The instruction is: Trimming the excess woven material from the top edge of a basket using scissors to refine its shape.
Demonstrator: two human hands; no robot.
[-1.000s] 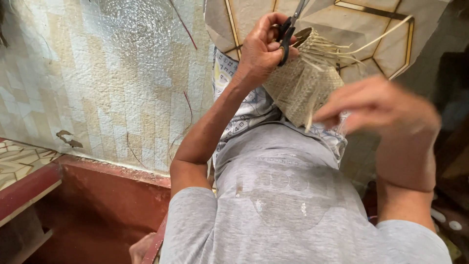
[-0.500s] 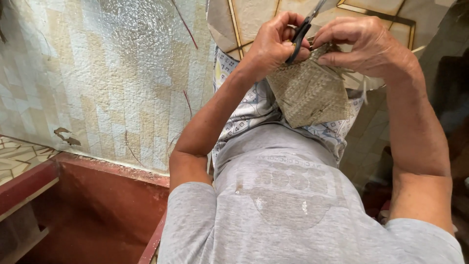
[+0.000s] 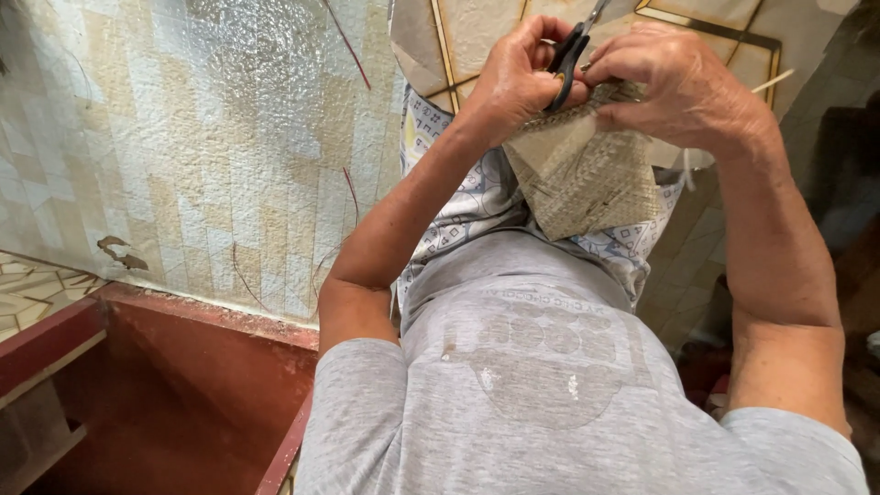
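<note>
Comparing with a second ago, the right hand (image 3: 678,78) has come in from the foreground and now grips the top edge of the woven mat piece (image 3: 587,179), which before hung loose with free strands. The scissors (image 3: 570,50) are cut off by the upper frame edge, so their blade tips cannot be seen, and the fingers hide the handles. The left hand (image 3: 518,78) is closed around the black scissors handles, held just beside the right hand. The right hand is closed, pinching the mat piece, which hangs above the grey shirt (image 3: 541,385).
</note>
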